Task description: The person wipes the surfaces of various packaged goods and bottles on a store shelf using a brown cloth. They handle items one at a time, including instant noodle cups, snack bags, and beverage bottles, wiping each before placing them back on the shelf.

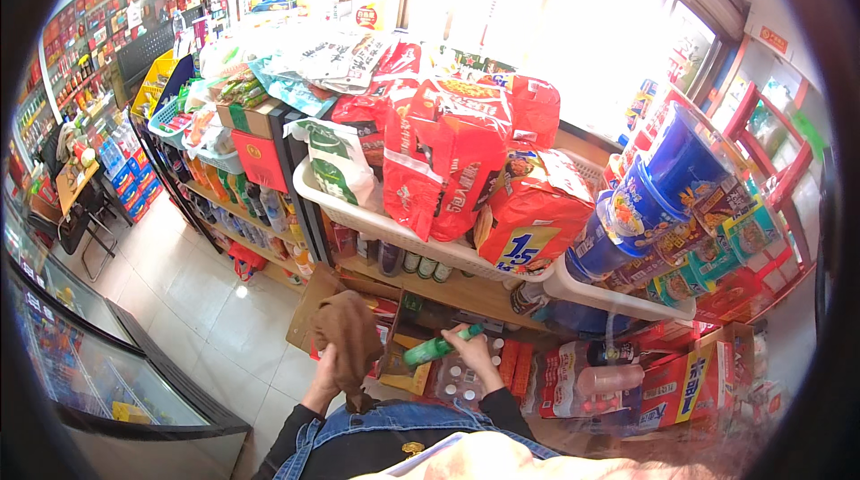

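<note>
A brown cloth (346, 339) hangs bunched from my left hand (327, 369), its folds covering part of the fingers. My right hand (470, 349) grips a green bottle (430, 350) near its neck, holding it tilted with the base towards the cloth. Below the bottle stands an open cardboard box (396, 339), and beside it a shrink-wrapped pack of bottles with white caps (457, 376). Hand and bottle hide part of what lies in the box.
A white plastic basket (403, 228) of red instant noodle packs (470, 151) tops the shelf ahead. Blue noodle buckets (638, 204) stack at right. Cartons (692, 379) crowd the floor to my right. A glass-topped freezer (127, 372) stands at left, beside the tiled floor (222, 319).
</note>
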`<state>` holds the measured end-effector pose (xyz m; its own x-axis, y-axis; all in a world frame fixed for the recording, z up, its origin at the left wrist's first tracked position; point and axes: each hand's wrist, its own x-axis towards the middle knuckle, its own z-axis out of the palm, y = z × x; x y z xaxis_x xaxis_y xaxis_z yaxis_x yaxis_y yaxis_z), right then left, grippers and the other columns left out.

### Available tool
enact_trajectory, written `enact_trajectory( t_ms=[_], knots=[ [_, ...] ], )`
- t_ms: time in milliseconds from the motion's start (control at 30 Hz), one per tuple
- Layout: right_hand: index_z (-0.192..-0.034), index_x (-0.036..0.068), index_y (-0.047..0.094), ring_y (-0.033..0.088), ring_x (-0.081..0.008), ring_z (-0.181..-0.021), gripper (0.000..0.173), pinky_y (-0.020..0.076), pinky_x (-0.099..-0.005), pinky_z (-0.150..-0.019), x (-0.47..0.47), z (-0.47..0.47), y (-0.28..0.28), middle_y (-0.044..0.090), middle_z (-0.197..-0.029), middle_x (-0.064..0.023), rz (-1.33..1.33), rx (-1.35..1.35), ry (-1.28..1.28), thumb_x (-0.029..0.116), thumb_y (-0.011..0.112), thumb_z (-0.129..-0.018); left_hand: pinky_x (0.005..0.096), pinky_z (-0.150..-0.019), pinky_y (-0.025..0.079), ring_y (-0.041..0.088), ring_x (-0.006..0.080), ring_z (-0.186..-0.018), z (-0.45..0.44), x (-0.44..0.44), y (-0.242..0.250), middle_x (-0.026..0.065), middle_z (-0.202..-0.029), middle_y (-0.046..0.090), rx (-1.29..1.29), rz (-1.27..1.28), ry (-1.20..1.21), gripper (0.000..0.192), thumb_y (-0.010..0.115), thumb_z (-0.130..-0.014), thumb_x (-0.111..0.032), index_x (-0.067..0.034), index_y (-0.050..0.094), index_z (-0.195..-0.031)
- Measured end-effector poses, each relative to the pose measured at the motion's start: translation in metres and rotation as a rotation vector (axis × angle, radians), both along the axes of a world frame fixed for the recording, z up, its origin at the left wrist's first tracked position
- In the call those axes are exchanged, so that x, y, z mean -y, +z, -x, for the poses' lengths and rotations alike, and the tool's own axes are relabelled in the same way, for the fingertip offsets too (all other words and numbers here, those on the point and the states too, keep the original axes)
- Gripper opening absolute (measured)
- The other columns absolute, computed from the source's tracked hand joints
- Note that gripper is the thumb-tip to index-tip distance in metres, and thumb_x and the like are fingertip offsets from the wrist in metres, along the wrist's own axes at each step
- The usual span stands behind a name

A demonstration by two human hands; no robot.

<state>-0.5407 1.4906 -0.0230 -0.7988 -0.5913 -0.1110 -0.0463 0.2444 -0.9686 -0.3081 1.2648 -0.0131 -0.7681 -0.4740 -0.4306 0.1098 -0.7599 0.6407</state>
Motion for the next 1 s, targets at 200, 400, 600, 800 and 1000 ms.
enact_trajectory(
  t_ms=[200,400,600,800,1000],
  knots=[
    [-0.133,0.004,0.046,0.050,-0.0225,-0.121,0.042,0.0430,-0.0410,-0.101,0.038,-0.059,-0.006,0.051,-0.133,-0.0106,0.743,0.780,0.345,0.026,0.049,-0.098,0.0426,-0.082,0.049,0.061,0.0312,-0.099,0.053,-0.027,0.043,0.0163,-0.109,0.061,-0.102,1.383,-0.641,0.065,0.064,-0.081,-0.016,-0.010,0.039,-0.140],
    [-0.136,0.004,0.044,0.050,-0.0258,-0.123,0.042,0.0426,-0.0414,-0.104,0.037,-0.075,-0.010,0.048,-0.138,-0.0123,0.687,1.076,0.222,0.027,0.041,-0.101,0.0477,-0.078,0.050,0.061,0.0416,-0.095,0.035,-0.015,0.088,0.0211,-0.111,0.058,0.034,1.631,-0.815,0.093,0.072,-0.070,-0.024,-0.028,0.024,-0.149],
    [-0.130,0.005,0.050,0.057,-0.0222,-0.113,0.037,0.0491,-0.0366,-0.093,0.044,-0.099,-0.018,0.057,-0.127,-0.0088,0.399,0.674,0.090,0.023,0.051,-0.098,0.0409,-0.090,0.049,0.062,0.0358,-0.105,0.004,0.008,0.080,0.0210,-0.115,0.063,0.221,1.365,-0.989,0.087,0.075,-0.074,-0.037,-0.018,0.031,-0.146],
    [-0.094,0.007,0.061,0.063,-0.0119,-0.083,0.017,0.0556,-0.0325,-0.072,0.044,-0.099,0.031,0.063,-0.093,-0.0013,0.374,0.682,0.198,0.023,0.063,-0.092,0.0336,-0.101,0.042,0.056,0.0201,-0.115,-0.040,0.039,0.051,0.0109,-0.126,0.058,0.083,0.704,-0.972,0.075,0.080,-0.076,-0.029,-0.001,0.044,-0.135],
    [-0.092,0.008,0.059,0.061,-0.0113,-0.079,0.016,0.0565,-0.0327,-0.060,0.062,-0.107,0.077,0.061,-0.089,-0.0003,0.340,0.669,0.232,0.023,0.062,-0.092,0.0309,-0.096,0.045,0.056,0.0186,-0.111,-0.053,0.048,0.033,0.0081,-0.122,0.059,0.040,0.194,-0.904,0.060,0.075,-0.079,-0.011,-0.001,0.048,-0.132]
  ],
)
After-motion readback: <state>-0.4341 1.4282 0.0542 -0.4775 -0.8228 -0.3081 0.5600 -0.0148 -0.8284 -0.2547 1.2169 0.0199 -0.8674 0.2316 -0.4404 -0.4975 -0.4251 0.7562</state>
